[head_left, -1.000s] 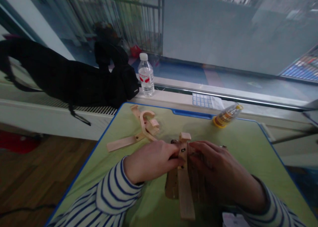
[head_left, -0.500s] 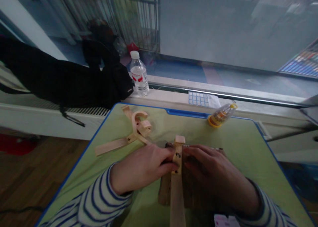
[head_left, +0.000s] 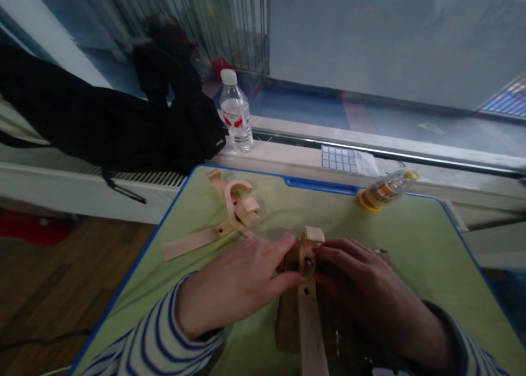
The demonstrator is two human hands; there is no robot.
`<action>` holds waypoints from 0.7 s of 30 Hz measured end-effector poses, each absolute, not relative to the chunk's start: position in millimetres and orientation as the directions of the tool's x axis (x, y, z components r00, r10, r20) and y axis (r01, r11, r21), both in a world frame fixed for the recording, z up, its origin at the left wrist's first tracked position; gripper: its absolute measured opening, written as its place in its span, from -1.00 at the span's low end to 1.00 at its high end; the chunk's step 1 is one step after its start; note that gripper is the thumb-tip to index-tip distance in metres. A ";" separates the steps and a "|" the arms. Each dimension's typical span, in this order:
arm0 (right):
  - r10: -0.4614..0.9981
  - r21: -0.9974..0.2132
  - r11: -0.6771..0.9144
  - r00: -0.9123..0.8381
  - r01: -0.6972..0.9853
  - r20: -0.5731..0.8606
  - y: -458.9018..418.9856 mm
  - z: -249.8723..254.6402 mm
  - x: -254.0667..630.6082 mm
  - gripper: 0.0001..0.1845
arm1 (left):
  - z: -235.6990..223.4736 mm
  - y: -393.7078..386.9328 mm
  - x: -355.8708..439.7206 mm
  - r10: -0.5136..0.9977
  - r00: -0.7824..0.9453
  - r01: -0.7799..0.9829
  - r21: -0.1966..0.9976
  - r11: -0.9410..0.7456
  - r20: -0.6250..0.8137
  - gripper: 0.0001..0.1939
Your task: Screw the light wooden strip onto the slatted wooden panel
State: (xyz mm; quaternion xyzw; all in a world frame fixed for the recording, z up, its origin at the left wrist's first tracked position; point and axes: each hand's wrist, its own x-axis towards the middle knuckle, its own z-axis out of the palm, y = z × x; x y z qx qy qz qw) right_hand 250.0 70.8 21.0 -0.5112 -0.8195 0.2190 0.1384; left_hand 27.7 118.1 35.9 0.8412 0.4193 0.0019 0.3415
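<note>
- Wood (head_left: pixel 313 332) held btwn L grip (head_left: pixel 242 280) & R grip (head_left: pixel 372 283), over brown piece (head_left: pixel 286 324).
- Can't be told if either's pinched shut; tips part-hidden.
- Prob. light, stiff; best held by long edges, nr grips.

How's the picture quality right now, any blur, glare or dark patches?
Head view: dim, the brown piece partly lost in shadow beside the right hand. Head view: lettering on the water bottle is too soft to read; pale glare streaks the window frame.
</note>
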 end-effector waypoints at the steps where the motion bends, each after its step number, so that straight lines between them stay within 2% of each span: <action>1: 0.897 -0.497 0.384 -0.441 0.778 0.003 70.6 21.1 249.5 -0.69 | 35.3 118.0 28.3 0.700 0.652 0.701 0.583 -0.410 -0.292 -0.72; 11: 0.891 -0.488 0.404 -0.454 0.774 0.020 70.9 21.7 246.8 -0.73 | 38.0 120.0 33.8 0.675 0.671 0.685 0.605 -0.406 -0.307 -0.80; 16: 0.899 -0.487 0.409 -0.434 0.772 0.067 71.5 21.1 244.8 -0.79 | 38.2 119.6 34.2 0.674 0.669 0.689 0.602 -0.403 -0.313 -0.79; 21: 0.884 -0.443 0.431 -0.467 0.786 0.031 73.5 27.0 240.4 -0.86 | 33.8 119.3 35.4 0.690 0.667 0.676 0.616 -0.404 -0.280 -0.74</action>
